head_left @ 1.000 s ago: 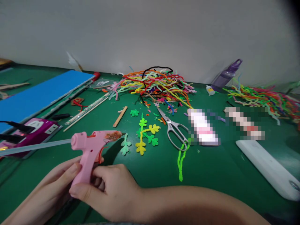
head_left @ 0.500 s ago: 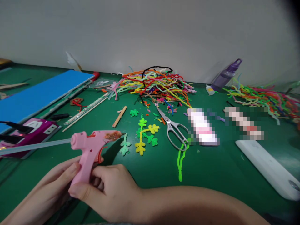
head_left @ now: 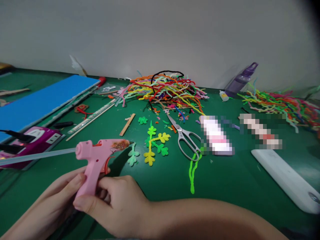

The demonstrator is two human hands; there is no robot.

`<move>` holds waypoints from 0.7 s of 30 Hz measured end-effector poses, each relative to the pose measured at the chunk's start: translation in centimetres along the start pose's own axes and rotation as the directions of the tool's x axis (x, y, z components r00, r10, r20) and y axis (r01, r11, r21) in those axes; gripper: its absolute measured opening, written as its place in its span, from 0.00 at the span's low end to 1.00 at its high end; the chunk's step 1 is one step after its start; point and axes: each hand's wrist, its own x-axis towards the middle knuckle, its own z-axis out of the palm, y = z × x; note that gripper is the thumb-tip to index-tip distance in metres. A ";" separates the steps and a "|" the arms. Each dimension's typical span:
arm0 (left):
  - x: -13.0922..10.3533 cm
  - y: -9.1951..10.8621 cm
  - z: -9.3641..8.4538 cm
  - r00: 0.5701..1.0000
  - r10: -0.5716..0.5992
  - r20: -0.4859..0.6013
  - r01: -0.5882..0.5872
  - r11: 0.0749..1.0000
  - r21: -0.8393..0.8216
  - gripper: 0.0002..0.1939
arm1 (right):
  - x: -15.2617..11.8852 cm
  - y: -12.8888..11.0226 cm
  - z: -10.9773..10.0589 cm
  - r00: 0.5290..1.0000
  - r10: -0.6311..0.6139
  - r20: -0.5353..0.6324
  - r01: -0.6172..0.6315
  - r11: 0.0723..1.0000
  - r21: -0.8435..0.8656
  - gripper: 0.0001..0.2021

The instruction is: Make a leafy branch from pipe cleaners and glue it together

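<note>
A pink glue gun (head_left: 96,160) with a scorched front and a long clear glue stick out of its back is held upright in both hands. My left hand (head_left: 66,185) is closed on the handle from the left, and my right hand (head_left: 117,200) wraps it from the right. Its nozzle points right, by the tip of a mint green pipe-cleaner leaf (head_left: 133,156). Just right lie a yellow and green leafy sprig (head_left: 150,146) and a small green flower shape (head_left: 143,120). Silver scissors (head_left: 185,136) rest open beside a bent lime pipe cleaner (head_left: 192,176).
A pipe-cleaner heap (head_left: 165,88) lies by the wall, another (head_left: 280,106) at right. A purple bottle (head_left: 238,83) leans on the wall. Purple power strip (head_left: 42,140) and blue board (head_left: 50,96) are left; a white long object (head_left: 285,180) is right. A wooden stick (head_left: 127,124) lies mid-table.
</note>
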 end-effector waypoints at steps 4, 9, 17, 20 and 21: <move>0.0 0.0 0.0 1.000 -0.002 -0.001 0.002 1.000 -0.009 0.21 | 0.0 0.0 0.0 1.000 0.007 0.001 -0.007 1.000 0.002 0.18; -0.3 0.3 0.2 1.000 -0.019 -0.006 0.019 1.000 -0.017 0.22 | 0.1 -0.2 -0.1 1.000 0.022 0.002 -0.022 1.000 0.003 0.19; -0.2 0.3 0.1 0.999 -0.017 0.029 0.017 1.000 -0.003 0.22 | 0.1 -0.2 -0.1 1.000 0.009 -0.009 -0.009 1.000 0.006 0.18; 0.0 0.2 0.0 0.999 0.000 0.042 0.000 1.000 0.002 0.21 | 0.0 -0.3 -0.1 1.000 0.014 -0.009 -0.014 1.000 0.011 0.19; 0.0 0.2 0.0 0.999 0.004 0.039 -0.004 1.000 0.002 0.20 | 0.0 -0.3 -0.1 1.000 0.016 -0.006 -0.016 1.000 0.012 0.19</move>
